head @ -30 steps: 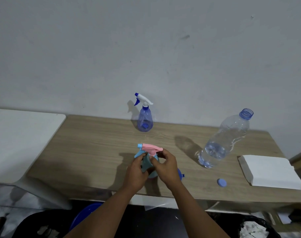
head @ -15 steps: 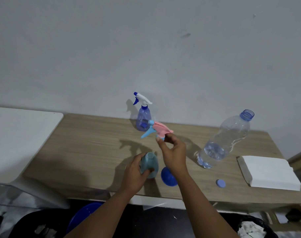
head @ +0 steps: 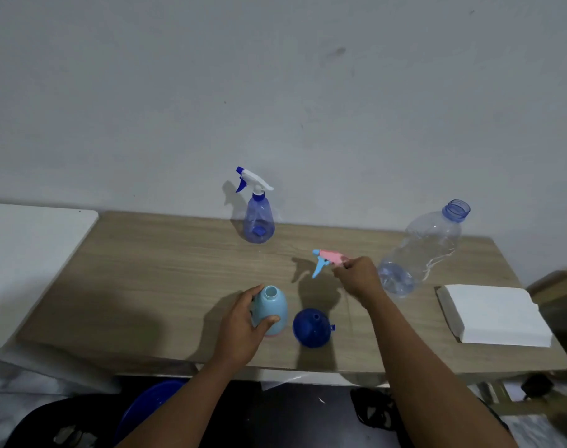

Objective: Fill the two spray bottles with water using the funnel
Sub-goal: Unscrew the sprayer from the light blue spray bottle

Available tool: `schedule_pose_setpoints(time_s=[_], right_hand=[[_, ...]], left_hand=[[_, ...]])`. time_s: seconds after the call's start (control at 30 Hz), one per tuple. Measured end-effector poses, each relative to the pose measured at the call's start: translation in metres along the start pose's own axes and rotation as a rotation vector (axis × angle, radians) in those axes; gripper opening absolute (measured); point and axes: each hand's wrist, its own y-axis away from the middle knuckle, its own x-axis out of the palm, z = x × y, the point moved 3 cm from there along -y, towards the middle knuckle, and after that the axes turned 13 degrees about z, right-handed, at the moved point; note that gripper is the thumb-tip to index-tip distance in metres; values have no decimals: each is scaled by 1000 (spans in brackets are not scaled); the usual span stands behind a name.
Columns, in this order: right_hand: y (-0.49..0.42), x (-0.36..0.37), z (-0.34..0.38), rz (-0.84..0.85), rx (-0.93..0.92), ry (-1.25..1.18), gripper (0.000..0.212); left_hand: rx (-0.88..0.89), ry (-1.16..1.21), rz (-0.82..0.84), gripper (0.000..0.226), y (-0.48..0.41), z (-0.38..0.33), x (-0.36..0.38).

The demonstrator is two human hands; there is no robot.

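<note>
Just below the frame's centre, the left hand [head: 243,328] wraps its grip round the pale blue spray bottle [head: 272,307], thumb across the front and fingers behind, and the bottle stands upright on the wooden surface [head: 165,270] with its neck open. Just right of it the dark blue funnel [head: 311,329] lies mouth down on the surface, spout pointing up. Right of centre, the right hand [head: 359,276] pinches the pink and blue spray head [head: 329,257] at its rear end, nozzle pointing left; whether the head touches the surface cannot be told. A clear water bottle [head: 427,250], uncapped and holding water in its lower part, stands right beside that hand. The second spray bottle [head: 259,218], translucent blue with a white head screwed on, stands at the back against the wall. A white box [head: 495,315] lies at the right edge.
</note>
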Motion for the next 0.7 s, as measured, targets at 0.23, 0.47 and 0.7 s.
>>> schedule_pose_setpoints(time_s=[0.23, 0.47, 0.7], right_hand=[[1, 27, -37, 35, 118, 134, 17], [15, 31, -38, -13, 102, 146, 16], [73, 48, -49, 59, -204, 46, 42]], left_hand=[[-12, -26, -2, 62, 1, -6, 0], [-27, -19, -7, 66, 1, -8, -2], [-31, -18, -7, 63, 2, -12, 0]])
